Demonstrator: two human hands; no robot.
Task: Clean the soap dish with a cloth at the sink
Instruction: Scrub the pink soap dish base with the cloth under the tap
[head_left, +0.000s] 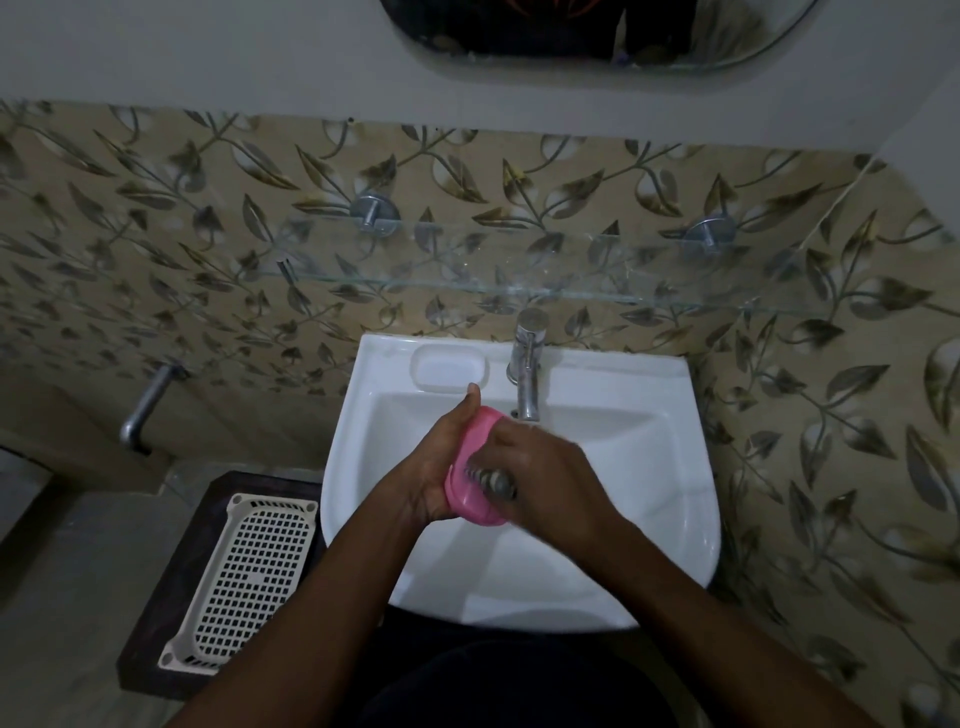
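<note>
L hand (441, 467), R hand (550, 467) & forearms (322, 613): bare. Lower body: dark garment (493, 686), approx. black.

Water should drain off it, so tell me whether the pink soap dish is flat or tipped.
Tipped: the left hand holds the soap dish up on its side over the sink, not lying flat.

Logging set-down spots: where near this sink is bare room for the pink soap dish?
Bare: the moulded recess left of the tap, the sink ledge right of it, the glass shelf above. Crowded: mid-basin, where left hand holds the soap dish and right hand rubs it with the cloth.
</note>
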